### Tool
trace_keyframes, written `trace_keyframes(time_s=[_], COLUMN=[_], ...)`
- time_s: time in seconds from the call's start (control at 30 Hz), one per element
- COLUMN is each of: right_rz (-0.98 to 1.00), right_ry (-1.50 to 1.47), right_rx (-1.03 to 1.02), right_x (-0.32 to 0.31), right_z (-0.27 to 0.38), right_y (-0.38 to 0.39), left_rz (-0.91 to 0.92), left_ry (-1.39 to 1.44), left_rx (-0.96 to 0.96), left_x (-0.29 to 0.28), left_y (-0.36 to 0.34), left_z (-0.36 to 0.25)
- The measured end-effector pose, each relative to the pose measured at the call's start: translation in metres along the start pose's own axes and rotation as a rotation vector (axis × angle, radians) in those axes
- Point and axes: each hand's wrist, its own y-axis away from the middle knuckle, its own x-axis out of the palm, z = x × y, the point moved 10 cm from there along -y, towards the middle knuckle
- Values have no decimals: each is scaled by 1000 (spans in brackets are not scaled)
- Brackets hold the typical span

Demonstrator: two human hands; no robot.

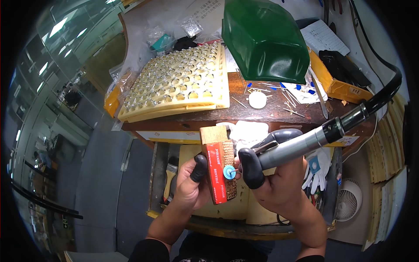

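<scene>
My left hand [192, 181], a black finger cot on its thumb, grips a wooden block [214, 133] by its side; the other fingers are mostly hidden. Red printed tape [214, 172] covers part of the block, with a rough, pitted brown strip [230, 190] alongside. My right hand [275, 179], also wearing black finger cots, is closed around a grey rotary handpiece [290, 149]. At its tip a small light-blue disc [229, 172] overlaps the pitted strip; I cannot tell if they touch. Whether the right fingertips also hold something small is unclear.
On the bench stand a cream tray of many rings [174, 81], a green hood [266, 41] and a white round pot [257, 100] among thin sticks. Below, an open drawer [205, 229] holds a brush [169, 182] and white gloves [316, 172]. A black cable [388, 89] runs from the handpiece.
</scene>
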Motion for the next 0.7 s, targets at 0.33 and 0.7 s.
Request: trace_keyframes(time_s=[0.33,0.7], right_rz=[-17,0], right_ry=[-1,4], right_rx=[40,35], right_x=[0,3], right_z=[-1,-3], right_y=[1,2], left_rz=[-1,33], left_ry=[22,-5], left_rx=[-9,2], left_x=[-1,0], left_y=[1,0], left_z=[1,-1])
